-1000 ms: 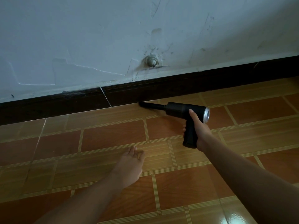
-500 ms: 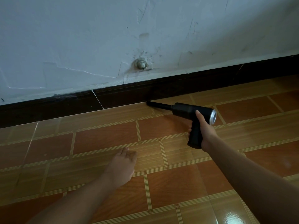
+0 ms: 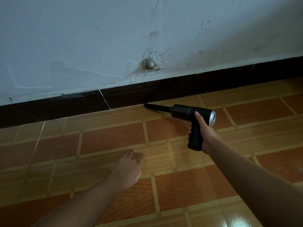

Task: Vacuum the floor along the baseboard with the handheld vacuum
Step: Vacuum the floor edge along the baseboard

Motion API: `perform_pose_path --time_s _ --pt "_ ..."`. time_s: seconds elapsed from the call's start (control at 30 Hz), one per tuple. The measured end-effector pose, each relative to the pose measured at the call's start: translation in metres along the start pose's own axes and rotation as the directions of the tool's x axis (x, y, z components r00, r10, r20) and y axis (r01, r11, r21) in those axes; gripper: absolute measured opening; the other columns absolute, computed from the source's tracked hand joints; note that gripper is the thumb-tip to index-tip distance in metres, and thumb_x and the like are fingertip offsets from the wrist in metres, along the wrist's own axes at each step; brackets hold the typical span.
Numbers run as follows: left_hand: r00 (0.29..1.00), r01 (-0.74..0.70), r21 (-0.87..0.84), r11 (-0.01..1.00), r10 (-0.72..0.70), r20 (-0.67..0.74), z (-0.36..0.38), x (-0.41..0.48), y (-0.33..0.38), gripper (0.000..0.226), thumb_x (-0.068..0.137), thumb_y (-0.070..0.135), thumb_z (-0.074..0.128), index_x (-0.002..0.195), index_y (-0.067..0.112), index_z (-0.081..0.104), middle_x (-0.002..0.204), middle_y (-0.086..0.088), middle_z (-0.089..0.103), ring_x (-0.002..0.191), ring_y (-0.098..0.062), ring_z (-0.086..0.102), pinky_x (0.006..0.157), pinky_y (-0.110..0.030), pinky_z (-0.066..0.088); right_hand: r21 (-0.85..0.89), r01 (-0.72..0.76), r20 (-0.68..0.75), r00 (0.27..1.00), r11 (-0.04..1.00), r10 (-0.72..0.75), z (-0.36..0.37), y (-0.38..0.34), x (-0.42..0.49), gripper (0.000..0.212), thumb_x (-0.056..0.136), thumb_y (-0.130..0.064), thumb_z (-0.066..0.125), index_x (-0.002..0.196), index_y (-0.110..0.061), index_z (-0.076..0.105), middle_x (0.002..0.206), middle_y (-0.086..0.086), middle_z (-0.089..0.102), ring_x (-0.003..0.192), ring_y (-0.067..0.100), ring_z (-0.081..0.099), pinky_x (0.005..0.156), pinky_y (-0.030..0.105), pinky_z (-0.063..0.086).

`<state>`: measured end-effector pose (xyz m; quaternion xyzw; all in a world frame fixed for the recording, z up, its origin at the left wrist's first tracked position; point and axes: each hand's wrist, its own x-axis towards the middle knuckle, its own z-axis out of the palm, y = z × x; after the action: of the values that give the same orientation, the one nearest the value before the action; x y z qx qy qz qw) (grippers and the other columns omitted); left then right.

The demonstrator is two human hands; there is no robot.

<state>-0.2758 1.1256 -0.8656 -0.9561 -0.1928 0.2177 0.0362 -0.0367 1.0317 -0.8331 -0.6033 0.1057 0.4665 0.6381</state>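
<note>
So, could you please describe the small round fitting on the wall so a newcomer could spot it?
Take the pale wall and follow it down towards the dark baseboard. Just above its top edge, almost straight above the nozzle tip of the handheld vacuum, sits the small round fitting. It is the only raised knob there; around it are just scratches and cracks.

Single view: your head cam, wide-angle, low and close, facing forward and down at the floor (image 3: 114,140) where it meets the baseboard (image 3: 180,90) and wall (image 3: 98,38). Baseboard line sits tilted, higher at right.
</note>
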Motion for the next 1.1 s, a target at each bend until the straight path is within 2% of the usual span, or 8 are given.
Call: perform_pose_path --time_s 0.03,0.1,0.3,0.43,0.63,0.8,1.1 --pt "1.0 0.002 -0.008 1.0 -0.001 0.011 0.001 0.0 -0.001 0.06 0.095 0.025 0.044 0.146 0.004 0.021 0.148 -0.024 0.029 0.14 -0.032 0.024 0.116 -0.038 0.015 -0.005 -0.001 0.002 1.0 1.0 0.001 0.003 0.001 0.001 0.041 0.081 -0.044 0.067 0.097 -0.007 0.06 0.067 0.004 0.059 0.054 0.014 0.055 0.055 0.028 0.049" --pt "1.0 0.0 0.0 1.0 0.0 -0.011 0.004 0.001 -0.002 0.06 0.096 0.024 0.041 0.147 0.004 0.018 0.15 -0.023 0.026 0.141 -0.031 0.021 0.117 -0.037 0.011 -0.017 -0.001 0.01 1.0 1.0 0.002 0.01 0.004 0.002 0.041 0.081 -0.044 0.067 0.097 -0.007 0.06 0.066 0.004 0.059 0.054 0.014 0.055 0.056 0.028 0.049" --pt "1.0 -0.007 -0.04 0.999 0.007 -0.009 0.005 0.0 -0.005 0.057 0.096 0.024 0.041 0.145 0.002 0.019 0.151 -0.023 0.024 0.142 -0.03 0.018 0.117 -0.037 0.009 -0.05 -0.023 0.04 0.999 0.998 0.025 0.031 0.016 0.006 0.049 0.081 -0.046 0.067 0.107 -0.005 0.059 0.067 0.005 0.06 0.055 0.014 0.056 0.055 0.028 0.049" --pt "1.0 -0.018 -0.072 0.997 0.019 0.016 0.005 -0.001 -0.007 0.059 0.098 0.026 0.039 0.147 0.004 0.013 0.153 -0.022 0.018 0.143 -0.03 0.013 0.118 -0.038 0.008 -0.084 -0.029 0.057 0.998 0.996 0.033 0.046 0.024 0.008 0.053 0.08 -0.047 0.067 0.111 -0.005 0.058 0.069 0.005 0.06 0.056 0.015 0.057 0.054 0.029 0.05" --pt "0.999 -0.03 -0.106 0.994 0.032 0.02 0.005 -0.002 -0.009 0.06 0.099 0.026 0.037 0.148 0.004 0.01 0.154 -0.023 0.014 0.144 -0.031 0.01 0.117 -0.038 0.005 -0.109 -0.026 0.09 0.995 0.994 0.036 0.065 0.033 0.01 0.053 0.08 -0.046 0.067 0.11 -0.003 0.06 0.069 0.006 0.061 0.058 0.017 0.058 0.06 0.03 0.05" --pt "0.999 -0.032 -0.117 0.993 0.034 0.01 0.005 -0.002 -0.01 0.06 0.099 0.026 0.037 0.148 0.005 0.009 0.154 -0.022 0.012 0.144 -0.03 0.008 0.116 -0.037 0.005 -0.129 -0.025 0.115 0.993 0.991 0.04 0.074 0.037 0.01 0.053 0.081 -0.046 0.067 0.111 -0.003 0.059 0.067 0.006 0.061 0.055 0.016 0.058 0.055 0.029 0.05" --pt "0.999 -0.024 -0.087 0.996 0.026 0.023 0.006 0.0 -0.01 0.059 0.099 0.027 0.035 0.148 0.004 0.01 0.154 -0.022 0.013 0.144 -0.03 0.009 0.117 -0.037 0.006 -0.126 -0.002 0.103 0.995 0.992 0.015 0.063 0.027 0.01 0.053 0.081 -0.045 0.067 0.112 -0.003 0.059 0.067 0.006 0.06 0.055 0.016 0.057 0.057 0.03 0.049"
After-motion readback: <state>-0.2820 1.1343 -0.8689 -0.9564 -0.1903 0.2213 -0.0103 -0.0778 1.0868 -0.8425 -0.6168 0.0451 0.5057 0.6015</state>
